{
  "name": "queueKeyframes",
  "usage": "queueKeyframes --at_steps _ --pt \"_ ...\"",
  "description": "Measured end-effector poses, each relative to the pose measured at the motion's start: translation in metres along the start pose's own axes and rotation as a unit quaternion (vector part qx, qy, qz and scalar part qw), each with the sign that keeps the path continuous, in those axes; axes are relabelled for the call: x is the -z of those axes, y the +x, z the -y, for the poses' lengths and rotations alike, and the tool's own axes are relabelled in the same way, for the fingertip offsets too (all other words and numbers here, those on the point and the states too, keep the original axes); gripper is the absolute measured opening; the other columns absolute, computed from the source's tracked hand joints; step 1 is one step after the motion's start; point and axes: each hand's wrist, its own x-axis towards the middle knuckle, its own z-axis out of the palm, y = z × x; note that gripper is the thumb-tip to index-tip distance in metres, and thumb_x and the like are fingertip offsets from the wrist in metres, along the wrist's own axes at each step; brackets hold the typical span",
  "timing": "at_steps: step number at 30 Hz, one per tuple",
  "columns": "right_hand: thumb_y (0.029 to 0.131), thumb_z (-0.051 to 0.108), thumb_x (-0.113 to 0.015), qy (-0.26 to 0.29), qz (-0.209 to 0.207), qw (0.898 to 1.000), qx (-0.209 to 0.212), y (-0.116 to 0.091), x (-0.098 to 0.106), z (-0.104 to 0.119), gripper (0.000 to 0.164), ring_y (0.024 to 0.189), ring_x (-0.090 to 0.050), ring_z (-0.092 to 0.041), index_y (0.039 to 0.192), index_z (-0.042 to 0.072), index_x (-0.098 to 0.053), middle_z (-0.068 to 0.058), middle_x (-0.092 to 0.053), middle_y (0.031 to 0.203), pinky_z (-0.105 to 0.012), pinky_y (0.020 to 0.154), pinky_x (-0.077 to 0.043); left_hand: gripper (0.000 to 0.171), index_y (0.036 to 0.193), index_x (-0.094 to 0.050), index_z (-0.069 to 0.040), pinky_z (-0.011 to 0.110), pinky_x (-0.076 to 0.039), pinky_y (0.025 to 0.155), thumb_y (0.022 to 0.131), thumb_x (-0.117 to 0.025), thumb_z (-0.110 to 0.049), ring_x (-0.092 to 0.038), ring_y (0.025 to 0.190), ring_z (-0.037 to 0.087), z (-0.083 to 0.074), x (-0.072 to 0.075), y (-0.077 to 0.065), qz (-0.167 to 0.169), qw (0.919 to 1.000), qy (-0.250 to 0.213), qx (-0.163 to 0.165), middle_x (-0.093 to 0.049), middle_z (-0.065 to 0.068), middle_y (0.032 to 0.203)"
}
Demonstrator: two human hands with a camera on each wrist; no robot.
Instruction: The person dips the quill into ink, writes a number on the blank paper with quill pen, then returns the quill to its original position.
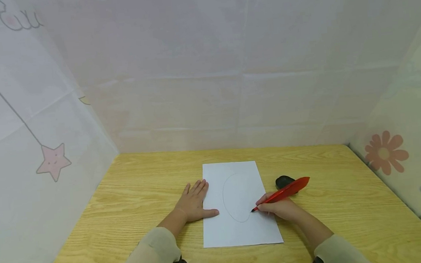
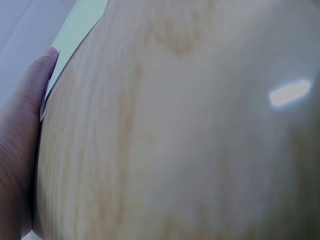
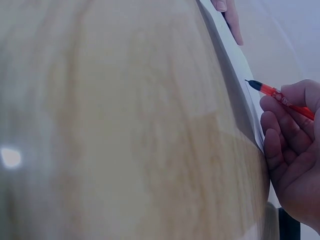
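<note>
A white sheet of paper point(image 1: 218, 235) lies on the wooden table, bearing a thin, open oval line point(image 1: 223, 194). My right hand point(image 1: 282, 209) pinches a red feather-shaped pen point(image 1: 291, 188) near its dark tip, which meets the line's lower right end. In the right wrist view the pen point(image 3: 270, 91) shows a black tip and red barrel, with curled fingers point(image 3: 282, 122) around it. Flat at the paper's left edge rests my left hand point(image 1: 194, 203), fingers spread and thumb on the sheet. The left wrist view shows only part of that hand point(image 2: 20, 125) beside the paper point(image 2: 80, 27).
A dark rounded object point(image 1: 283, 181) sits on the table point(image 1: 134, 203) just beyond my right hand, partly covered by the pen. Pale cloth walls with printed stars and flowers point(image 1: 384, 153) enclose the table at the back and sides.
</note>
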Motion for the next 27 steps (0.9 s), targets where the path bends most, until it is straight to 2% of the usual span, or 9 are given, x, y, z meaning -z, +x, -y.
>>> queueKeyframes --at_steps 11,18,27 --pt "0.088 0.025 -0.07 -0.009 -0.016 1.0 -0.008 0.0035 0.0005 -0.0002 0.025 0.076 -0.052 -0.016 0.105 0.005 -0.071 0.002 -0.064 0.082 -0.026 0.066 -0.043 0.11 0.158 -0.014 -0.009 0.051 -0.006 0.124 0.082 -0.044 -0.082 -0.008 0.154 0.022 0.0009 0.0006 0.0011 0.004 1.0 0.0 0.002 -0.011 0.006 0.166" --pt "0.089 0.023 -0.069 0.0 -0.012 1.0 -0.001 0.0052 0.0008 -0.0012 0.026 0.076 -0.052 -0.015 0.106 0.003 -0.07 0.003 -0.066 0.084 -0.025 0.066 -0.043 0.111 0.158 -0.014 -0.01 0.051 -0.005 0.124 0.081 -0.043 -0.084 -0.008 0.154 0.021 0.0012 -0.0009 0.0016 0.005 1.0 0.002 0.006 -0.01 0.004 0.166" --pt "0.088 0.023 -0.071 0.008 -0.026 0.999 -0.017 0.0072 0.0004 -0.0013 0.024 0.075 -0.05 -0.016 0.105 0.005 -0.071 0.001 -0.064 0.082 -0.025 0.064 -0.04 0.11 0.158 -0.015 -0.009 0.052 -0.005 0.124 0.082 -0.046 -0.082 -0.008 0.154 0.023 0.0018 -0.0026 0.0022 0.005 1.0 -0.003 0.002 -0.011 0.006 0.166"
